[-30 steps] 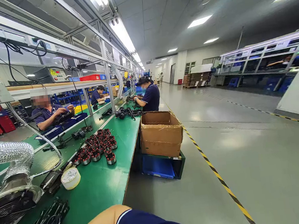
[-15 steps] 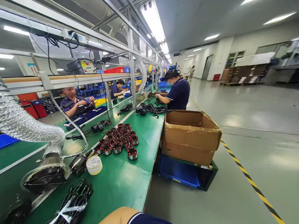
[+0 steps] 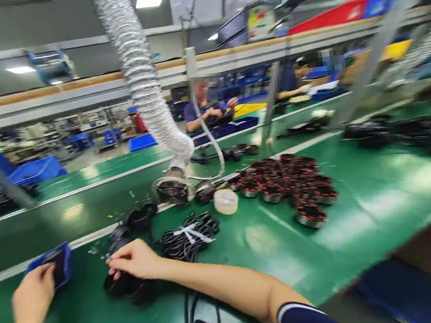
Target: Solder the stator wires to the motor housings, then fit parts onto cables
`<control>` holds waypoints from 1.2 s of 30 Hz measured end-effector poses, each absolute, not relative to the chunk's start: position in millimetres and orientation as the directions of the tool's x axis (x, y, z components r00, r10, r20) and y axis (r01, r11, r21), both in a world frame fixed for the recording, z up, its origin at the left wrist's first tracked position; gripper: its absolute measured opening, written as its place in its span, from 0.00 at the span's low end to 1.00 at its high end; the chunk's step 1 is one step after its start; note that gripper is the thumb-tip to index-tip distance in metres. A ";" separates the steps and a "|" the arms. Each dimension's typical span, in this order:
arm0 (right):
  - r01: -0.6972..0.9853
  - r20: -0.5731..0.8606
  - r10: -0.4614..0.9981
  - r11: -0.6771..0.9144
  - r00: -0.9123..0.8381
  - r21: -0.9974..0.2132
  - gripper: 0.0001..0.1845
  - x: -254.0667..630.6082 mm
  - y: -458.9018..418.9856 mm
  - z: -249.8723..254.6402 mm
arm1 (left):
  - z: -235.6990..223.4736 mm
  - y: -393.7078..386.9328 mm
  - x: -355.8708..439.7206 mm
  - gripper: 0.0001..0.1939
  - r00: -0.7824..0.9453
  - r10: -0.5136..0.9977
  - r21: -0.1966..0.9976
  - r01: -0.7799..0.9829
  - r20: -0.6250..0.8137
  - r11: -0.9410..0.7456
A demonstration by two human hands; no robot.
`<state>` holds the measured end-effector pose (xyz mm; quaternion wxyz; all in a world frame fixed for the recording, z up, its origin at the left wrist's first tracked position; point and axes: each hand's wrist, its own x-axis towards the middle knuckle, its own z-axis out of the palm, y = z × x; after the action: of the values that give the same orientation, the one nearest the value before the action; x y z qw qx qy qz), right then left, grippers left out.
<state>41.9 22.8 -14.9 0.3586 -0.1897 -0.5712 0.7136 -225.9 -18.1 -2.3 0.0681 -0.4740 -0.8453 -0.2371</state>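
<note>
At the left, my left hand (image 3: 34,296), with a blue band on its wrist, has its fingers closed on the edge of a small blue tray (image 3: 67,266) with a dark inside. My right hand (image 3: 139,261) is pinched just above several round black parts (image 3: 127,291) on the green bench. Whatever its fingertips hold is too small and blurred to make out. Beyond that hand lies a bundle of black cables (image 3: 188,234) tied with a white strip. More black parts (image 3: 140,217) sit behind it, near the bench's divider.
Right of the cables stand a round whitish tub (image 3: 226,202) and a cluster of red-and-black motor stators (image 3: 287,179). A silver duct (image 3: 139,71) hangs down to a fume hood (image 3: 172,187). Across the bench, a person (image 3: 209,110) works with both hands.
My view has swung left and down from the aisle to the bench. Both hands have come into sight; before, only my right arm showed. The cardboard box has left the view.
</note>
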 end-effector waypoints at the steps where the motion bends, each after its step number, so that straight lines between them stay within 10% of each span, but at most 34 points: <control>1: -0.295 0.135 0.725 -0.097 -0.675 -0.951 0.27 41.6 20.5 -15.9 | -5.0 -25.7 -237.7 0.10 -0.576 0.741 0.290 0.816 0.345 0.500; 7: -0.236 0.200 0.712 0.050 -0.673 -0.970 0.18 44.4 0.3 -8.9 | -17.3 -25.7 -249.6 0.16 -0.464 0.700 0.337 0.884 0.543 0.324; 16: -0.154 0.162 0.696 0.075 -0.700 -0.985 0.13 46.6 -5.1 -6.6 | -18.4 -25.6 -252.8 0.14 -0.617 0.626 0.580 0.756 0.477 0.303; 25: -0.017 0.374 0.756 0.434 -0.537 -0.901 0.13 54.0 10.6 -11.1 | -14.5 -27.1 -247.3 0.16 -0.641 0.620 0.626 0.724 0.453 0.290; 36: -0.159 0.218 0.782 0.153 -0.584 -0.975 0.15 47.8 10.3 -13.7 | -0.1 -32.2 -229.7 0.25 -0.581 0.634 0.626 0.757 0.511 0.190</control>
<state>47.8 10.3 -13.7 0.3886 -0.2390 -0.6524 0.6052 -229.7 -32.2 -0.1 0.0686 -0.4526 -0.7682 -0.4476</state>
